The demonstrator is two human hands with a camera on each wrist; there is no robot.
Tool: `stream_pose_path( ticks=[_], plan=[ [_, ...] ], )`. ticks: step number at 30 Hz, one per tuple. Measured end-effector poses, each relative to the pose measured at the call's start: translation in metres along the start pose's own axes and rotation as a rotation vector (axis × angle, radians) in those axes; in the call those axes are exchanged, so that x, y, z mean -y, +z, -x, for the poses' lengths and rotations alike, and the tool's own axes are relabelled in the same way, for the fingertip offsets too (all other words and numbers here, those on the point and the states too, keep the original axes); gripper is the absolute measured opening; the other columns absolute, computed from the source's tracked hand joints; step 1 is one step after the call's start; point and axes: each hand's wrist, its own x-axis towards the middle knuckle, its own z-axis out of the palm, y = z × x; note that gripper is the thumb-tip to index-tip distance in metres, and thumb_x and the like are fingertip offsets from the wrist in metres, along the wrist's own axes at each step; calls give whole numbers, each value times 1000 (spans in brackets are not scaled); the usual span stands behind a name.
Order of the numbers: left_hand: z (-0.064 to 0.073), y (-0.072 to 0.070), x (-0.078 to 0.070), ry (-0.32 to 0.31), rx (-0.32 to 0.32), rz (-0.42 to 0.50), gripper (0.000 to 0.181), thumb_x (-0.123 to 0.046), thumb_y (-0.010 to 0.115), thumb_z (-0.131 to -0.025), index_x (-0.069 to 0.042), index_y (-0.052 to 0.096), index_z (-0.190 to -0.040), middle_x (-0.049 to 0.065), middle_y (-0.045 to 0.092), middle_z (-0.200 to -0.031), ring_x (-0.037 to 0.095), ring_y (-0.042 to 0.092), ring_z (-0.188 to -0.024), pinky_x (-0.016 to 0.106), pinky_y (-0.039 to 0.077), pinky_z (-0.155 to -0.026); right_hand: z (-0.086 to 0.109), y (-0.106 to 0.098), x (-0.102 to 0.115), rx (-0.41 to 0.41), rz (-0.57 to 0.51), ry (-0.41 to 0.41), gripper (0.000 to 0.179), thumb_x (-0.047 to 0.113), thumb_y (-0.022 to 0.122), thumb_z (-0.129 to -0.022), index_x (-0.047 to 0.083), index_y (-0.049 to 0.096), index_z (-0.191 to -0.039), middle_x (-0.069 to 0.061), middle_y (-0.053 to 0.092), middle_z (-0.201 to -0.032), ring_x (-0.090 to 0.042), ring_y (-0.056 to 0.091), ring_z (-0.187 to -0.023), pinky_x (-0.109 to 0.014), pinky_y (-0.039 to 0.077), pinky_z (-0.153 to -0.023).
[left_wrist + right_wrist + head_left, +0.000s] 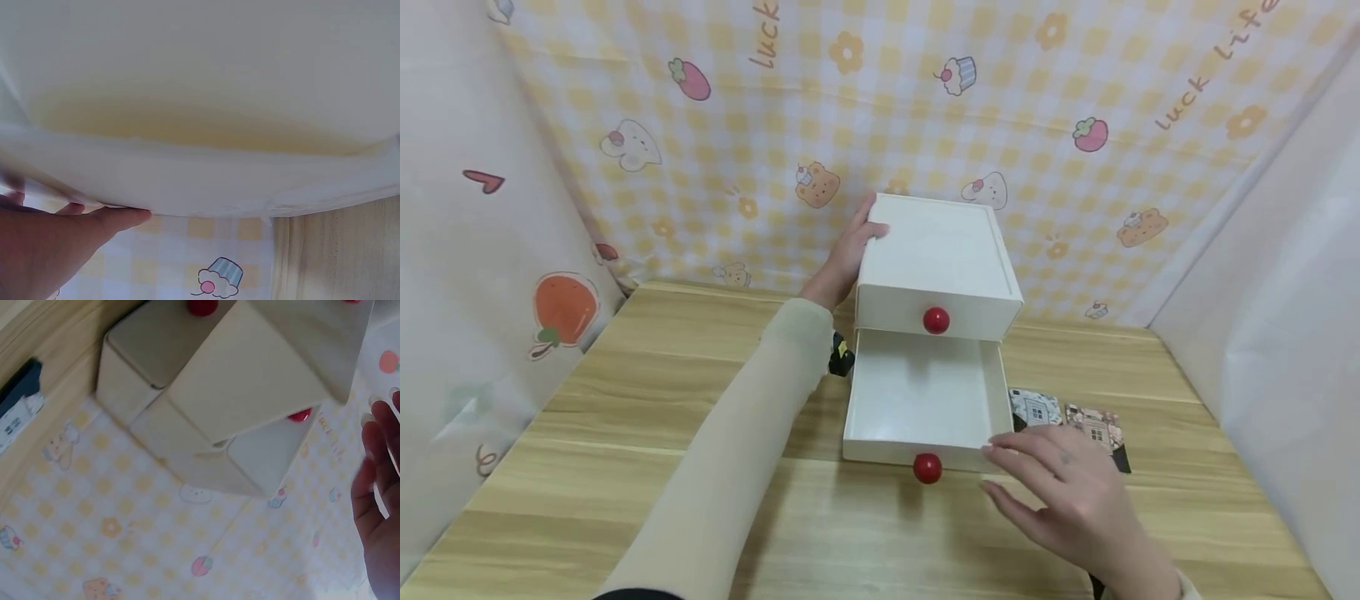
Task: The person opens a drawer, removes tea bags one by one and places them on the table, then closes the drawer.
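A white drawer cabinet [940, 242] with round red knobs stands on the wooden table. Its lower drawer [925, 392] is pulled out toward me, and its bare white floor shows below the upper drawer front [895, 310]. My left hand [848, 246] presses the cabinet's left side near the back, one finger lying on the top edge. In the left wrist view that hand's extended fingers meet a white panel [156, 181]. My right hand [1067, 492] hovers by the drawer's front right corner, fingers loosely extended, fingertips right at the rim. Nothing shows in its grasp.
Two flat printed pieces with house pictures, one bluish [1036, 408] and one pinkish [1093, 423], lie right of the cabinet. A small black and yellow item [841, 357] sits on its left. A checked cloth [722, 167] hangs close behind; white sheets flank the table.
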Motion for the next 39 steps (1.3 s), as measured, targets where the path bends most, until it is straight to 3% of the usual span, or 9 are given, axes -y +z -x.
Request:
stream_pose_path(
  ticks=[5, 10, 21, 28, 39],
  plan=[
    [0, 1, 0, 7, -6, 5, 71, -25, 42, -101, -29, 11, -164, -8, 3, -173, 15, 2, -160, 43, 4, -130, -9, 9, 12, 38, -11, -100, 28, 30, 60, -100, 10, 79, -96, -5, 78, -91, -19, 67, -76, -29, 52, -65],
    [0, 1, 0, 5, -4, 5, 70, -25, 42, -101, -29, 11, -164, -8, 3, -173, 14, 2, -160, 43, 4, -130, -12, 17, 21, 94, 8, -138, 29, 24, 53, -104, 12, 79, -98, -4, 79, -97, -16, 68, -78, -27, 56, -65],
    [0, 0, 1, 12, 4, 0, 70, -26, 41, -102, -29, 10, -164, -8, 3, -173, 14, 2, -160, 43, 4, -130, 2, 34, 28, 367, 191, -199, 51, 6, 25, -110, 16, 73, -120, 0, 74, -120, -14, 70, -102, -26, 58, -76],
    [2, 1, 1, 19, 9, 1, 71, -26, 42, -101, -31, 9, -164, -10, 2, -173, 12, 1, -160, 41, 3, -130, 7, 45, 27, 340, 222, -221, 42, 9, 34, -108, 15, 75, -116, -1, 72, -117, -14, 72, -92, -26, 60, -72],
    [-2, 0, 3, 11, 12, -3, 70, -27, 40, -102, -31, 8, -164, -8, 2, -173, 13, 2, -160, 42, 4, -130, 3, 50, 24, 317, 181, -199, 43, 6, 32, -109, 13, 75, -109, -3, 70, -112, -13, 72, -91, -27, 61, -76]
  ],
)
